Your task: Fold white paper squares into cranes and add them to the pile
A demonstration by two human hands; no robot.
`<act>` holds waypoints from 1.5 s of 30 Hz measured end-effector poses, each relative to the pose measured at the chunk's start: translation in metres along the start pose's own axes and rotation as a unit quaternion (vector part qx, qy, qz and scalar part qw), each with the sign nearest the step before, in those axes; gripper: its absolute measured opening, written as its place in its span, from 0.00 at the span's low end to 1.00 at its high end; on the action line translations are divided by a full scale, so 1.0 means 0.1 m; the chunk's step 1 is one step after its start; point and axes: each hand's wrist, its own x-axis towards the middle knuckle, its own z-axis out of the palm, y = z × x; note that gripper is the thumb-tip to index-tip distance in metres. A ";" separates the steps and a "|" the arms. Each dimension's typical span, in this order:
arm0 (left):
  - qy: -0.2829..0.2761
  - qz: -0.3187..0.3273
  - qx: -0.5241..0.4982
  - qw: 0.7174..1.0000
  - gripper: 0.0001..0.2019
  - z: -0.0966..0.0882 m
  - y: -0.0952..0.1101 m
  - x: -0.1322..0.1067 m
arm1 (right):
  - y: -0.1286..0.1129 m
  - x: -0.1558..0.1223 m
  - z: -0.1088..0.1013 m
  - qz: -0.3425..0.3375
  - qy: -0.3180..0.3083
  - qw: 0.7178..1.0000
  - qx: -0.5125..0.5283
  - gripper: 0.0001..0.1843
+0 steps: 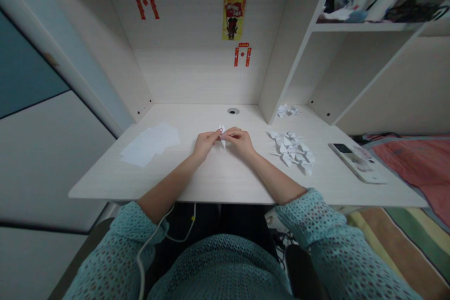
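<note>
A small folded piece of white paper (223, 142) is pinched between my two hands above the middle of the desk, its pointed ends sticking out above and below the fingers. My left hand (206, 143) grips it from the left with thumb and fingers together. From the right, my right hand (240, 139) closes its fingertips on the same paper. Left of my hands lies a spread stack of white paper sheets (151, 144). To the right sits a heap of folded white paper pieces (292, 151) with pointed tips.
A smaller group of folded papers (288, 110) lies behind the heap, past the upright panel. A phone-like flat white device (356, 163) rests at the right. The desk (218, 183) has a cable hole (233, 111) at the back. A white cable (141, 262) crosses my left sleeve.
</note>
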 end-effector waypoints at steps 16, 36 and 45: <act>0.010 -0.033 -0.045 0.998 0.18 -0.04 -0.07 0.04 | 0.04 -0.01 0.04 -0.006 -0.004 1.000 -0.002 0.10; 0.014 -0.002 -0.065 0.998 0.16 0.00 -0.08 0.03 | -0.07 -0.05 0.11 0.072 0.079 0.990 0.094 0.13; 0.029 0.009 -0.053 0.998 0.17 0.01 -0.09 0.04 | -0.03 -0.04 0.11 0.113 0.081 0.988 0.059 0.16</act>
